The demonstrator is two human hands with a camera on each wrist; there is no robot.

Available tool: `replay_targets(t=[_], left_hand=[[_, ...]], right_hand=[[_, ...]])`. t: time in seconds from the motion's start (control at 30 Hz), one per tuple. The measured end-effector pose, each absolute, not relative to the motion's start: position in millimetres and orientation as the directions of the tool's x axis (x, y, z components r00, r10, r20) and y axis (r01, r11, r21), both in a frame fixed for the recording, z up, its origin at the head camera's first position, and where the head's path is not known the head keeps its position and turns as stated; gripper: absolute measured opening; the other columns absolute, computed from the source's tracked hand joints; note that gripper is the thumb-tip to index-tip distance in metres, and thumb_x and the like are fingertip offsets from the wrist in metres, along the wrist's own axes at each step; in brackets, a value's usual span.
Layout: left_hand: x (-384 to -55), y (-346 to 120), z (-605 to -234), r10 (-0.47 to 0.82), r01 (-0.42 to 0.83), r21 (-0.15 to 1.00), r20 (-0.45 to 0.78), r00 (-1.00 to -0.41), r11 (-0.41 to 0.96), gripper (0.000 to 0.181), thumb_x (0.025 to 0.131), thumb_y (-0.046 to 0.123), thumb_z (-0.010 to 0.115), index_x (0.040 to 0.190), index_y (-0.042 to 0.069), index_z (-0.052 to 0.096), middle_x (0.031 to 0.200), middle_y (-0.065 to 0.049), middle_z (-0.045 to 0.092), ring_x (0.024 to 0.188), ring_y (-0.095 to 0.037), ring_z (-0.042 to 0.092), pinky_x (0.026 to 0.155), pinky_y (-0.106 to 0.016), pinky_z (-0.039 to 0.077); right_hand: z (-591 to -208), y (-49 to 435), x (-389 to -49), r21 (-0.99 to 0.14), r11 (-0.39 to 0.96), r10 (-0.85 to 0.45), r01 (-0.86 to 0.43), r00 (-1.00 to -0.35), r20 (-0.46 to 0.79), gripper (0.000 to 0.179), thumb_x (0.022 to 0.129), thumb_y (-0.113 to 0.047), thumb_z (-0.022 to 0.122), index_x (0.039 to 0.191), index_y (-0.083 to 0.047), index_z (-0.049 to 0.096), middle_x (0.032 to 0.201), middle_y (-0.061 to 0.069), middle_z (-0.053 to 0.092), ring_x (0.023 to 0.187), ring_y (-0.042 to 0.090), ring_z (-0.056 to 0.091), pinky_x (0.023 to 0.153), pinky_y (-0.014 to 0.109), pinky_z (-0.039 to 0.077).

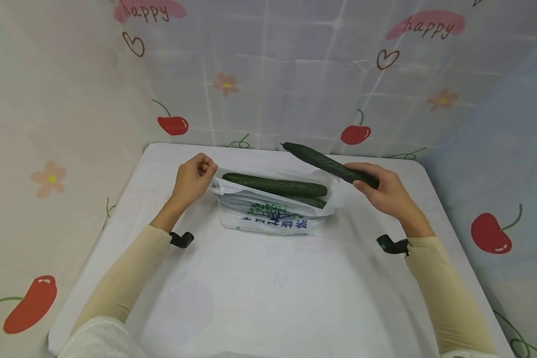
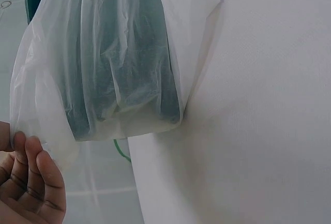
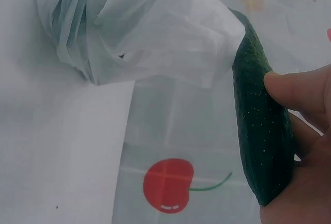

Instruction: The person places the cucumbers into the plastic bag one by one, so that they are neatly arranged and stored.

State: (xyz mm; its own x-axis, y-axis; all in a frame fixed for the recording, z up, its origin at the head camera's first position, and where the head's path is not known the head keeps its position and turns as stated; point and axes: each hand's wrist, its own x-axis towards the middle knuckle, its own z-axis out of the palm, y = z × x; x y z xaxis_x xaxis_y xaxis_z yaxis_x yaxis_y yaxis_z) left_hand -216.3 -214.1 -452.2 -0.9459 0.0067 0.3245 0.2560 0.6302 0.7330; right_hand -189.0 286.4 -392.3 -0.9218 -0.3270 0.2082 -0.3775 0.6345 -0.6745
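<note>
A white plastic bag point(image 1: 232, 219) with a green tree print lies on the table, its mouth gaping upward. Inside it, a long dark green cucumber point(image 1: 275, 185) shows, with part of another cucumber point(image 1: 311, 201) below it. My left hand point(image 1: 193, 178) pinches the bag's left edge; the left wrist view shows the thin plastic point(image 2: 39, 89) between thumb and fingertips. In my right hand point(image 1: 387, 191) is a cucumber point(image 1: 317, 160), gripped near its right end and raised over the bag's right side, its thin tip pointing up and left. The right wrist view shows the thumb along this cucumber point(image 3: 258, 115).
The white table point(image 1: 268, 293) reaches toward me in front of the bag. Behind it hangs a pale curtain point(image 1: 291, 74) printed with cherries, hearts and flowers. A black wrist camera point(image 1: 182, 239) sits on the left sleeve, and another camera point(image 1: 391, 244) on the right.
</note>
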Motion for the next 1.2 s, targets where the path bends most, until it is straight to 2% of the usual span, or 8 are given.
replay_targets(t=[0.2, 0.33, 0.5, 0.6, 0.7, 0.83, 0.9, 1.2], left_hand=[[-218, -214, -453, 0.01, 0.271, 0.735, 0.339, -0.941, 0.621, 0.013, 0.105, 0.019, 0.068, 0.103, 0.006, 0.068, 0.085, -0.009, 0.064, 0.075, -0.02, 0.056, 0.062, -0.021, 0.042], [-218, -215, -453, 0.01, 0.277, 0.728, 0.348, -0.938, 0.627, 0.014, 0.105, 0.019, 0.067, 0.102, 0.006, 0.068, 0.084, -0.009, 0.064, 0.074, -0.02, 0.056, 0.062, -0.021, 0.042], [-218, -214, -453, 0.009, 0.276, 0.726, 0.349, -0.937, 0.63, 0.013, 0.105, 0.019, 0.067, 0.102, 0.007, 0.068, 0.084, -0.008, 0.064, 0.073, -0.019, 0.056, 0.063, -0.021, 0.042], [-218, -214, -452, 0.007, 0.272, 0.728, 0.344, -0.939, 0.629, 0.013, 0.105, 0.019, 0.067, 0.102, 0.007, 0.068, 0.084, -0.008, 0.064, 0.074, -0.02, 0.056, 0.063, -0.021, 0.041], [-217, -214, -452, 0.007, 0.27, 0.727, 0.342, -0.94, 0.632, 0.014, 0.106, 0.019, 0.066, 0.102, 0.006, 0.068, 0.084, -0.009, 0.064, 0.074, -0.02, 0.056, 0.064, -0.021, 0.041], [-218, -214, -452, 0.007, 0.269, 0.725, 0.342, -0.94, 0.634, 0.015, 0.106, 0.02, 0.066, 0.103, 0.005, 0.068, 0.084, -0.009, 0.064, 0.074, -0.02, 0.055, 0.064, -0.021, 0.041], [-218, -214, -452, 0.008, 0.27, 0.725, 0.343, -0.939, 0.634, 0.015, 0.106, 0.02, 0.066, 0.103, 0.005, 0.068, 0.084, -0.009, 0.064, 0.074, -0.019, 0.055, 0.063, -0.021, 0.041], [-218, -214, -454, 0.007, 0.275, 0.729, 0.348, -0.937, 0.627, 0.015, 0.106, 0.02, 0.067, 0.102, 0.006, 0.068, 0.083, -0.008, 0.065, 0.072, -0.02, 0.056, 0.062, -0.022, 0.042]], right_hand=[[-382, 274, -193, -0.621, 0.633, -0.408, -0.463, -0.881, 0.242, 0.046, 0.104, -0.007, 0.069, 0.147, -0.021, 0.066, 0.13, 0.009, 0.068, 0.088, 0.014, 0.052, 0.072, 0.024, 0.045], [-377, 264, -196, -0.607, 0.588, -0.489, -0.535, -0.833, 0.26, 0.047, 0.103, -0.003, 0.068, 0.147, -0.02, 0.066, 0.139, 0.008, 0.068, 0.085, 0.01, 0.052, 0.079, 0.022, 0.044], [-377, 251, -200, -0.618, 0.532, -0.565, -0.579, -0.786, 0.25, 0.046, 0.103, 0.0, 0.068, 0.146, -0.016, 0.066, 0.136, 0.009, 0.069, 0.077, 0.012, 0.049, 0.081, 0.023, 0.044], [-379, 243, -201, -0.621, 0.534, -0.585, -0.574, -0.781, 0.219, 0.047, 0.103, -0.001, 0.068, 0.146, -0.018, 0.066, 0.137, 0.008, 0.069, 0.087, 0.015, 0.053, 0.085, 0.026, 0.047], [-380, 234, -202, -0.626, 0.543, -0.595, -0.56, -0.782, 0.183, 0.048, 0.103, -0.002, 0.068, 0.146, -0.021, 0.066, 0.143, 0.007, 0.068, 0.107, 0.019, 0.057, 0.098, 0.037, 0.052], [-383, 221, -205, -0.651, 0.521, -0.618, -0.552, -0.77, 0.159, 0.047, 0.103, -0.001, 0.068, 0.146, -0.02, 0.066, 0.148, 0.008, 0.066, 0.13, 0.028, 0.059, 0.114, 0.058, 0.048], [-385, 215, -206, -0.663, 0.508, -0.63, -0.55, -0.762, 0.149, 0.046, 0.103, -0.002, 0.068, 0.146, -0.019, 0.066, 0.148, 0.008, 0.067, 0.137, 0.03, 0.058, 0.116, 0.061, 0.046], [-390, 189, -214, -0.623, 0.503, -0.683, -0.599, -0.717, 0.138, 0.043, 0.105, -0.006, 0.066, 0.147, -0.016, 0.064, 0.147, 0.008, 0.067, 0.133, 0.031, 0.06, 0.112, 0.058, 0.051]])
